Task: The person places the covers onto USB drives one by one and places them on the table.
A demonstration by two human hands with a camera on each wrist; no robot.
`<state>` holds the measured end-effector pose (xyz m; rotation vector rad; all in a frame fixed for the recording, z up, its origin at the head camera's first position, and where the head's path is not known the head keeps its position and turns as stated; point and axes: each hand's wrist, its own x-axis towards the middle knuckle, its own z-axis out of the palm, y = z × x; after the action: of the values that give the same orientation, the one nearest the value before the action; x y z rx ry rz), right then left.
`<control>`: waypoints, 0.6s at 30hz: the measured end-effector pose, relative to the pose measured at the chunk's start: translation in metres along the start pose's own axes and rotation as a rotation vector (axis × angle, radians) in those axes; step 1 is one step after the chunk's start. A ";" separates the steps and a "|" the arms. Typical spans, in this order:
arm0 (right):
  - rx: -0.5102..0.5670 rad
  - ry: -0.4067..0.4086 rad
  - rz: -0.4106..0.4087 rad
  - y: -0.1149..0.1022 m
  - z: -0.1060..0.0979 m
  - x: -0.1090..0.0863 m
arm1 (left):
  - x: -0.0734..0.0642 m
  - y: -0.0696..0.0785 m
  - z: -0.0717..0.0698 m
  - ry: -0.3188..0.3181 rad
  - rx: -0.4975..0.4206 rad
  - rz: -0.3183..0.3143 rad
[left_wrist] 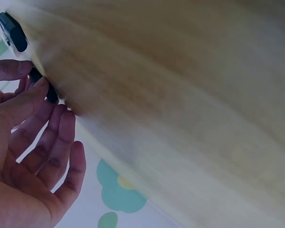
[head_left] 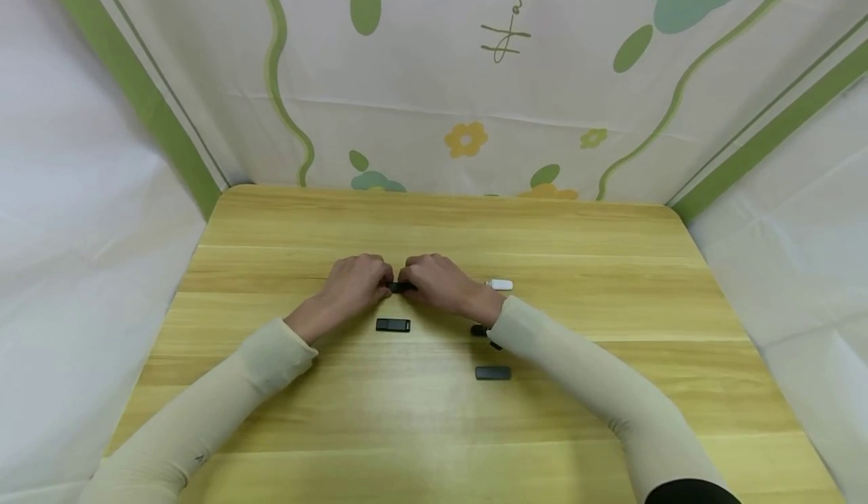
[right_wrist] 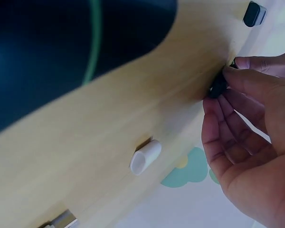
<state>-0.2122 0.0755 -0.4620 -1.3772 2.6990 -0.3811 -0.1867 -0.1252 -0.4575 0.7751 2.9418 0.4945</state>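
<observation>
Between my hands is a small black stick point(head_left: 398, 287) that looks like a USB flash drive, held low over the table. My left hand point(head_left: 356, 282) pinches its left end with thumb and fingers. The right end is pinched by my right hand point(head_left: 437, 282), whose fingers cover much of it. In the left wrist view the dark body point(left_wrist: 51, 92) shows beside the left thumb. The right wrist view shows the dark piece point(right_wrist: 218, 85) between the right thumb and fingertips. Another black USB stick point(head_left: 393, 325) lies on the table just in front of the hands.
A white stick or cap point(head_left: 502, 285) lies right of my right wrist. Small black pieces point(head_left: 478, 331) are partly hidden by the right sleeve. Nearer me lies a dark grey stick or cap point(head_left: 493, 373). A printed cloth point(head_left: 407, 74) hangs behind the wooden table point(head_left: 339, 413).
</observation>
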 end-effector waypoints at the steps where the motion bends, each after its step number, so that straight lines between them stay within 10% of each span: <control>1: 0.001 -0.002 0.001 0.000 0.000 0.000 | 0.000 0.000 0.000 -0.002 -0.001 -0.002; 18: -0.024 -0.015 0.045 0.008 -0.019 -0.016 | 0.003 0.008 -0.008 -0.039 -0.002 -0.014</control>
<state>-0.2129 0.0966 -0.4466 -1.3178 2.7261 -0.3341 -0.1864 -0.1199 -0.4475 0.7552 2.9086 0.4752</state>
